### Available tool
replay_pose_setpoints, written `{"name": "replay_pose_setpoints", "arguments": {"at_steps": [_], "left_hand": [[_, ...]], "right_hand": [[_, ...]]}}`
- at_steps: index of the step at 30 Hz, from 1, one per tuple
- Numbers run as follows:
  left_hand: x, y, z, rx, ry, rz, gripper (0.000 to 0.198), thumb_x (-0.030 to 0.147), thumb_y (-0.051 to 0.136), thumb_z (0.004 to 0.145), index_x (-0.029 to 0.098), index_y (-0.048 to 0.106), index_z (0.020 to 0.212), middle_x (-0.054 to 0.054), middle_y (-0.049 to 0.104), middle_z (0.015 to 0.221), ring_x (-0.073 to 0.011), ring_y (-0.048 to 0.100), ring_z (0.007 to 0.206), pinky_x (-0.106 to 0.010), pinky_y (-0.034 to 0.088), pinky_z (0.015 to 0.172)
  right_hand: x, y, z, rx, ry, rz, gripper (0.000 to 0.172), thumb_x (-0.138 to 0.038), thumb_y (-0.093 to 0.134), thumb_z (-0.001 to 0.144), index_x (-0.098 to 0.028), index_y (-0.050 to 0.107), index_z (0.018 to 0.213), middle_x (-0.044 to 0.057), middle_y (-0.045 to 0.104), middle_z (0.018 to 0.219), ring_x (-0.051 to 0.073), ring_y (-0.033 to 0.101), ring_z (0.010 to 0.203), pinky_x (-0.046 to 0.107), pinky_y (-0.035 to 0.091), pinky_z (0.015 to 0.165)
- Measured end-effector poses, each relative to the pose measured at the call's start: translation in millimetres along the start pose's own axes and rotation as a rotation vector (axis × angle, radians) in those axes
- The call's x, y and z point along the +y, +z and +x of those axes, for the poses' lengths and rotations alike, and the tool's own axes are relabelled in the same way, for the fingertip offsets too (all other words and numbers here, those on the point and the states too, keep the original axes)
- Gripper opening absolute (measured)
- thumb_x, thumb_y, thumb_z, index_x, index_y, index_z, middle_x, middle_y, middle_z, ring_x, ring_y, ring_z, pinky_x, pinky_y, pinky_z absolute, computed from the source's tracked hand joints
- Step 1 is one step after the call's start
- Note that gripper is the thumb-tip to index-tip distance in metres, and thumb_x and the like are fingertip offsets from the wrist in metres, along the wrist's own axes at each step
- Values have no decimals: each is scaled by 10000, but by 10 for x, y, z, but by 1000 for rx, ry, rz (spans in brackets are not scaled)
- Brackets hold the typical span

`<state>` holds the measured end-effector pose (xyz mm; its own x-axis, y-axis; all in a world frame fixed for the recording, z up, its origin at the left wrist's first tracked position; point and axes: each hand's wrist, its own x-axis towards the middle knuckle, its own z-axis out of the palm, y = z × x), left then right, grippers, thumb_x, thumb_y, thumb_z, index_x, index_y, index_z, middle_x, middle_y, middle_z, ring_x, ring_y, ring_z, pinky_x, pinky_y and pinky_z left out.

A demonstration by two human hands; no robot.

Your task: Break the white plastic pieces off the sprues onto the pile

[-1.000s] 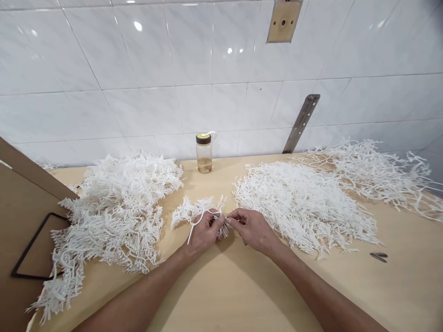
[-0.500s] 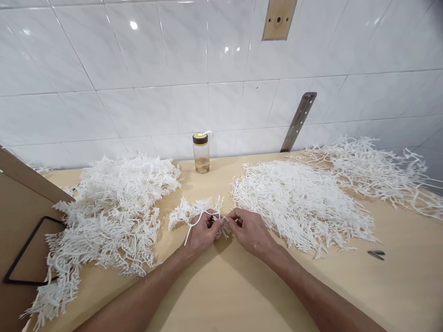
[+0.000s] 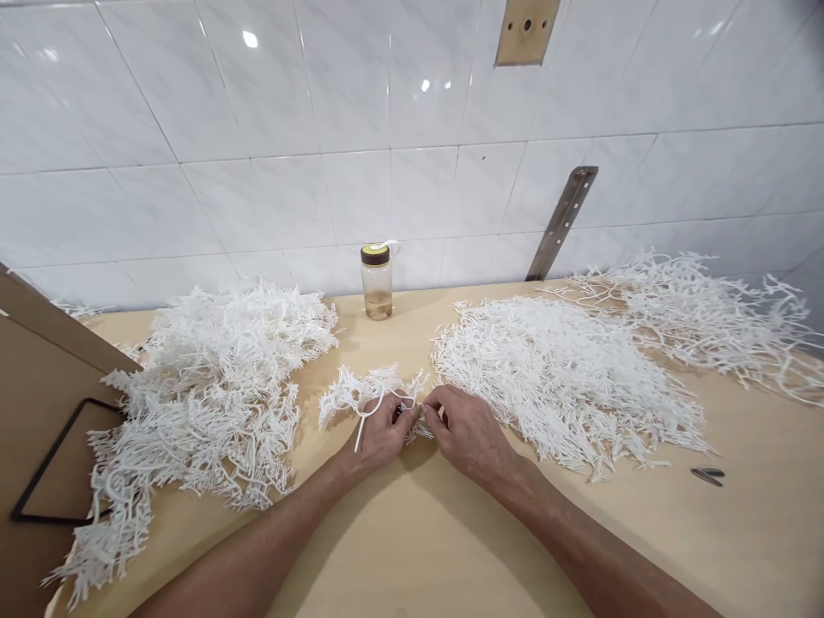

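In the middle of the table, my left hand [image 3: 384,432] is closed on a white branched plastic sprig [image 3: 341,395]. The sprig's bushy part spreads out left of the fingers, and a bare stem loops over the back of the hand. My right hand [image 3: 471,433] meets it fingertip to fingertip, thumb and forefinger pinched at the sprig's fine tips. Whatever sits inside that pinch is too small to make out. A dense pile of short white pieces [image 3: 566,378] lies just beyond the right hand, and a large heap of bushy white sprigs [image 3: 219,395] lies to the left.
A clear bottle [image 3: 378,287] with a dark-rimmed lid stands near the tiled wall. Looser white stems [image 3: 714,313] lie at the far right. Small metal snips [image 3: 708,475] rest at the right. A metal strip [image 3: 562,225] leans on the wall; a brown panel [image 3: 45,386] borders the left.
Both hands stay together in the middle. The sprig has turned slightly in the left hand, and its fine tips have shifted at the fingertips. The whole view has moved a little.
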<state>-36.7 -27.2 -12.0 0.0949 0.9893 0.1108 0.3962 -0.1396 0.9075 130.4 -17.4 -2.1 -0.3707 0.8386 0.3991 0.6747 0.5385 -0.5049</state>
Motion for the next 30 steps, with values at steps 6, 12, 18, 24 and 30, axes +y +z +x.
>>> {"name": "replay_pose_setpoints", "arguments": {"at_steps": [6,12,18,24,30], "left_hand": [[45,-19,-44,-58,-52,-143,236,415,636,816,182,619,783,10,585,640,-136,527,593,-245,396,556],[98,-52,-21,-21,-219,-243,347,536,611,815,199,554,754,72,483,495,-90,439,416,-210,336,419],[94,-30,-13,-17,-196,-311,366,550,629,795,192,556,772,70,493,490,-83,442,397,-191,316,382],[132,-32,-12,-19,-162,-334,392,558,626,792,182,551,709,60,492,487,-67,401,376,-192,286,369],[121,-25,-11,-9,-171,-357,383,557,637,783,188,561,714,61,492,470,-79,419,375,-201,302,377]], "right_hand": [[194,-68,74,184,123,-220,172,-133,456,866,-201,511,718,47,585,721,166,508,622,282,335,579],[469,-435,131,410,218,-222,88,-218,514,857,-194,590,821,60,631,810,188,561,678,313,409,665],[303,-463,131,307,250,27,238,-332,516,890,-167,667,972,95,695,929,168,590,620,326,472,668],[-67,-244,86,-135,262,324,263,-413,548,886,-224,729,916,22,738,833,166,615,653,284,455,600],[-74,-218,78,-125,226,344,209,-339,551,881,-217,712,824,1,703,728,154,578,609,274,423,579]]}}
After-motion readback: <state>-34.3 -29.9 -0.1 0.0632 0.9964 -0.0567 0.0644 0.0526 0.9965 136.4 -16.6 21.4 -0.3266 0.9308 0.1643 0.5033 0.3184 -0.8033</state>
